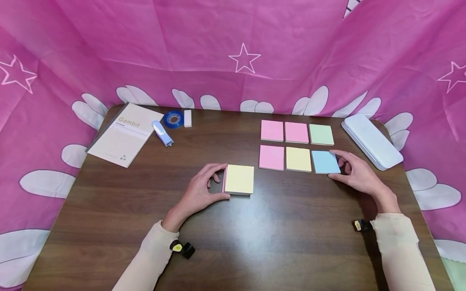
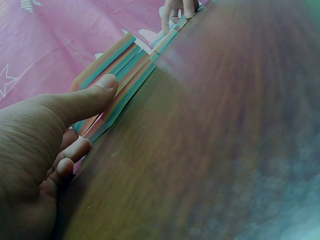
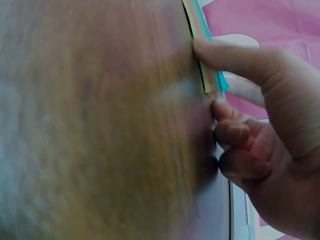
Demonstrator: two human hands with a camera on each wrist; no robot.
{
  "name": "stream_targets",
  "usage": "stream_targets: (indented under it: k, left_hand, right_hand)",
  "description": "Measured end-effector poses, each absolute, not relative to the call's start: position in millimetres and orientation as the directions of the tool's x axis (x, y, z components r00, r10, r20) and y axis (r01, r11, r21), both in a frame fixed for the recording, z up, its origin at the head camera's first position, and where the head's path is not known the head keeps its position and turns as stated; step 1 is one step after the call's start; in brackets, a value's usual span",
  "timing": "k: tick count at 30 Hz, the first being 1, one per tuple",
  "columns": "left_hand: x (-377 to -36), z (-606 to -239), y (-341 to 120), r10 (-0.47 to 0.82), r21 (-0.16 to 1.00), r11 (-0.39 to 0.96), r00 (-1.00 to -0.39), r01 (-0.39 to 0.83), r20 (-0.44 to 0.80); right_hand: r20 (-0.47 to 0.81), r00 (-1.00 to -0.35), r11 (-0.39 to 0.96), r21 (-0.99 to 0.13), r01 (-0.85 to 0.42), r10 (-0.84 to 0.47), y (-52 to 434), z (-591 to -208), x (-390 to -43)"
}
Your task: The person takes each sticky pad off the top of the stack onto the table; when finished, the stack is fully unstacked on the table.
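Observation:
With thumb and fingers at opposite edges, my left hand [image 1: 200, 188] grips a small stack of sticky note pads [image 1: 239, 179], a yellow one on top and a pink edge peeking out at its left. Striped, many-coloured sides of the stack [image 2: 117, 70] show in the left wrist view. My right hand [image 1: 358, 171] pinches the blue sticky note pad [image 1: 325, 162] by its right corners. Left of it lie a yellow pad [image 1: 298, 159] and a pink pad [image 1: 271, 157]. Behind these are two more pink pads [image 1: 272, 130] and a green pad [image 1: 321, 134].
A white case [image 1: 372, 141] lies at the back right. At the back left are a notebook [image 1: 127, 133], a blue-and-white stick-shaped item [image 1: 162, 133], a blue tape roll [image 1: 174, 119] and a white eraser-like block [image 1: 187, 118]. A pink curtain [image 1: 204, 52] hangs behind the table.

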State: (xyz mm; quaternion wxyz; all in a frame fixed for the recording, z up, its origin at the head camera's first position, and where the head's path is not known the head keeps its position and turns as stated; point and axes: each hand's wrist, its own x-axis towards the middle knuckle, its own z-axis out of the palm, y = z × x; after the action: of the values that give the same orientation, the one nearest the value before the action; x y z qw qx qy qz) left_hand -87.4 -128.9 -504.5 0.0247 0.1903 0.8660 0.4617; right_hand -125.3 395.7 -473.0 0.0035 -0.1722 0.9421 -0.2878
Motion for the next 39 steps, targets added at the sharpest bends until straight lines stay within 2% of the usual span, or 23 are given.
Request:
stream_targets:
  k: [7,23,27,33,39]
  left_hand:
    - [-87,-506,-128,0.354,0.807,0.506,-0.927,0.302,0.125]
    - [-86,-503,-127,0.350,0.804,0.520,-0.931,0.289,0.108]
    - [-85,-503,-127,0.352,0.800,0.524,-0.930,0.292,0.109]
    - [-85,-503,-128,0.344,0.794,0.538,-0.933,0.284,0.100]
    - [-86,-503,-128,0.343,0.792,0.543,-0.935,0.279,0.094]
  right_hand:
    - [0.081,-0.954,0.809,-0.512,-0.289,-0.290,398,-474,-126]
    - [0.109,-0.964,0.787,-0.560,-0.260,-0.241,391,-466,-116]
    - [0.164,-0.965,0.762,-0.591,-0.264,-0.207,377,-458,-107]
    - [0.263,-0.938,0.671,-0.656,-0.346,-0.227,338,-442,-99]
    - [0.249,-0.919,0.605,-0.695,-0.389,-0.305,296,-436,-93]
